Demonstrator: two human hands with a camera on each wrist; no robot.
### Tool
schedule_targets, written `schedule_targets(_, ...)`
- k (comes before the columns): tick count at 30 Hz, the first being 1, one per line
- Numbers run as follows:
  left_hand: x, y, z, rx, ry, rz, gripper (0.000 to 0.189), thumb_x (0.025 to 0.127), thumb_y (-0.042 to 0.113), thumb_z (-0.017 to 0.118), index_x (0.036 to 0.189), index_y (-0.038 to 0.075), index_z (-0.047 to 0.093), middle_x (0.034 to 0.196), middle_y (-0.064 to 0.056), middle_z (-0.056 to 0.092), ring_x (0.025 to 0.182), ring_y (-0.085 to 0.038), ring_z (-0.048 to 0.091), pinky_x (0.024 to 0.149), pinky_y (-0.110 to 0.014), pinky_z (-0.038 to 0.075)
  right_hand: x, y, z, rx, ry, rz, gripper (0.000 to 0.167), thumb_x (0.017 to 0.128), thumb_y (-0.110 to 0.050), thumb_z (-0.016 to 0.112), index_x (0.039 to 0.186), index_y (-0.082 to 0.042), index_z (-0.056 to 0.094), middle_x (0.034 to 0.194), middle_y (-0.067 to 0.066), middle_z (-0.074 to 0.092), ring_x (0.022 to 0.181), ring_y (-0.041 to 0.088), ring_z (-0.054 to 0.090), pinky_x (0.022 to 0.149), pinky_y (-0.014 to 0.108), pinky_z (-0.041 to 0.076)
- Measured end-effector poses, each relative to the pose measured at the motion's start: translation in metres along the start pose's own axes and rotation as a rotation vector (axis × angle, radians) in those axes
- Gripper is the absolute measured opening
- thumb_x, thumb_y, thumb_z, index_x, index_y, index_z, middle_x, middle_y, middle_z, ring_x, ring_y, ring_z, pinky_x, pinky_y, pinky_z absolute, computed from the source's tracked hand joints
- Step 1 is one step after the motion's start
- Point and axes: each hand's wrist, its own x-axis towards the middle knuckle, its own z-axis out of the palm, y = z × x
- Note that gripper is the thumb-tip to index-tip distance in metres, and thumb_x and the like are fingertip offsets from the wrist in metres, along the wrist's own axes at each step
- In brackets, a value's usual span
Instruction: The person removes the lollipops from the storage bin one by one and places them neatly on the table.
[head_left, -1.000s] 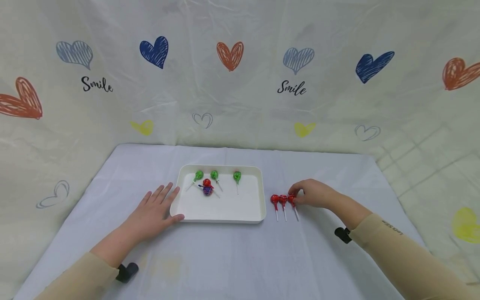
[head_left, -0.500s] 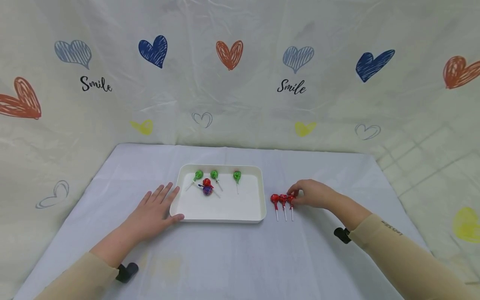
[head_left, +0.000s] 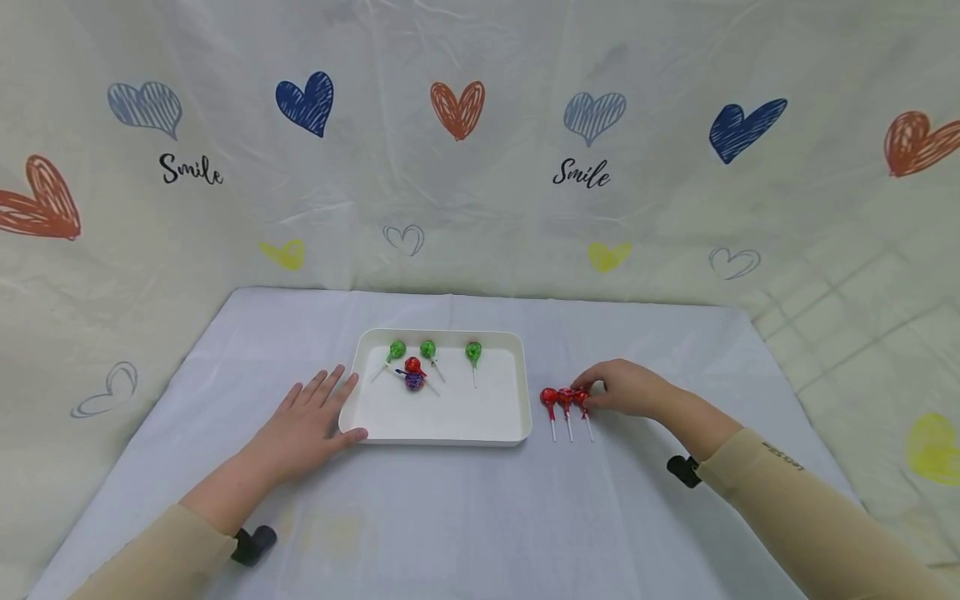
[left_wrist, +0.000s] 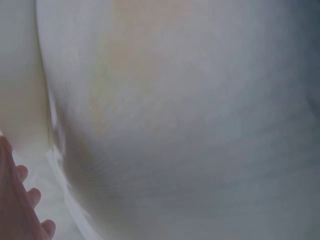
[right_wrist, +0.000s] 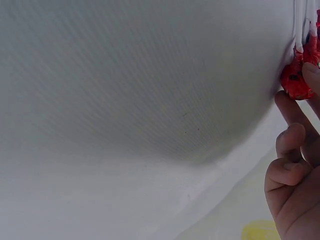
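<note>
On the white cloth to the right of the white tray (head_left: pixel 457 421), three red-wrapped lollipops stand in a row, heads away from me, sticks toward me. My right hand (head_left: pixel 628 389) pinches the head of the rightmost red lollipop (head_left: pixel 581 401) between thumb and fingers. That same lollipop (right_wrist: pixel 295 82) shows at the right edge of the right wrist view, its white stick pointing up. The middle red lollipop (head_left: pixel 566 398) lies close beside it, then the left red lollipop (head_left: pixel 549 398). My left hand (head_left: pixel 300 429) rests with fingers spread at the tray's left edge.
Inside the tray lie three green lollipops, one of them the rightmost green lollipop (head_left: pixel 473 352), plus a red lollipop (head_left: pixel 412 365) touching a purple one (head_left: pixel 414 382). A heart-printed curtain (head_left: pixel 495 208) hangs behind the table and at its sides.
The rightmost red lollipop has been nudged left against the middle one by my right hand, its stick swinging upright, then slightly right again. My left hand has stayed put.
</note>
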Motion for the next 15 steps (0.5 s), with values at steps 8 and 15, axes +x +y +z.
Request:
schedule_targets(8, 0.0, 0.001, 0.0, -0.007, 0.002, 0.002, 0.094, 0.092, 0.064, 0.056, 0.16, 0.011, 0.018, 0.165, -0.017, 0.013, 0.149, -0.041, 0.01, 0.117, -0.063, 0.007, -0.004, -0.001, -0.004, 0.015, 0.041, 0.02, 0.033, 0.09, -0.02, 0.073, 0.123, -0.019, 0.071, 0.12, 0.004, 0.067, 0.104, 0.024, 0.06, 0.087, 0.042, 0.055)
schedule_targets(15, -0.001, 0.002, -0.002, -0.009, 0.003, 0.002, 0.093, 0.092, 0.062, 0.057, 0.159, 0.01, 0.019, 0.164, -0.017, 0.013, 0.149, -0.042, 0.01, 0.117, -0.063, 0.007, -0.005, -0.005, -0.015, 0.028, 0.065, 0.011, 0.033, 0.09, -0.022, 0.073, 0.123, -0.018, 0.071, 0.12, 0.004, 0.067, 0.091, 0.019, 0.058, 0.077, 0.034, 0.054)
